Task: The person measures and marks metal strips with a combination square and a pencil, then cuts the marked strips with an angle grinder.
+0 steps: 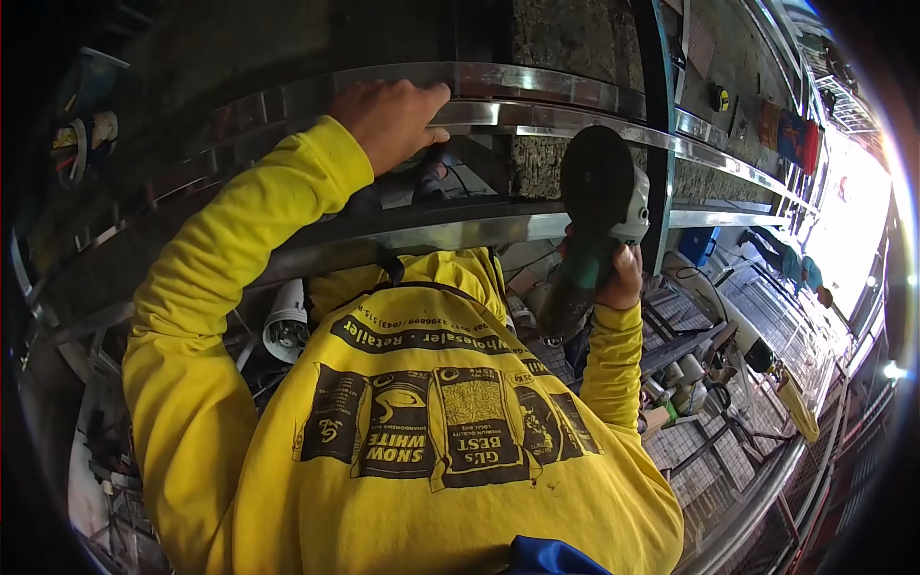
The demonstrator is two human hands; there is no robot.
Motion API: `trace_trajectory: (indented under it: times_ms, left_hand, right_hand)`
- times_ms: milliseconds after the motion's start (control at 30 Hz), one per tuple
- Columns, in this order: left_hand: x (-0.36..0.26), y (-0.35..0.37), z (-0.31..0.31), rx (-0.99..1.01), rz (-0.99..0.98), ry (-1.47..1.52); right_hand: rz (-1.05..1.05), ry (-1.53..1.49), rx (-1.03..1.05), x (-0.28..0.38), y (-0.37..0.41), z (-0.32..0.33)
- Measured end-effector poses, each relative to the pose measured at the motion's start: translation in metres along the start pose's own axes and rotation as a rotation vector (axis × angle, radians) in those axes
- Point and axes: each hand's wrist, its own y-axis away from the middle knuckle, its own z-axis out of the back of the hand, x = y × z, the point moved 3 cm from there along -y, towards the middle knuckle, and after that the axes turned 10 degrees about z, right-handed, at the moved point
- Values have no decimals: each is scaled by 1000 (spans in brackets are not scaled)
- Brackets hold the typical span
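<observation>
My right hand [623, 279] is closed around the body of an angle grinder [575, 273]. Its round dark disc [596, 177] faces up, close to the metal tubes of a frame. My left hand [391, 120] lies over a shiny metal tube [537, 79], thumb and forefinger on either side of it; its other fingers are mostly hidden. A second metal tube [565, 123] runs alongside the first. Nearer my body, a wider metal bar [460, 226] crosses in front of my yellow shirt.
A dark upright post [659, 115] crosses the tubes on the right. A tape measure [720, 98] lies beyond them. A white bucket [286, 321] stands below at left. Assorted clutter [685, 383] sits low at right, and another person [795, 264] is farther off.
</observation>
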Motion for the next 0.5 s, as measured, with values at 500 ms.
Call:
trace_trajectory:
  times_ms: [500]
  left_hand:
    - [0,7,-17,-90,-20,-58]
  right_hand:
    - [-43,206,58,-15,-3,-5]
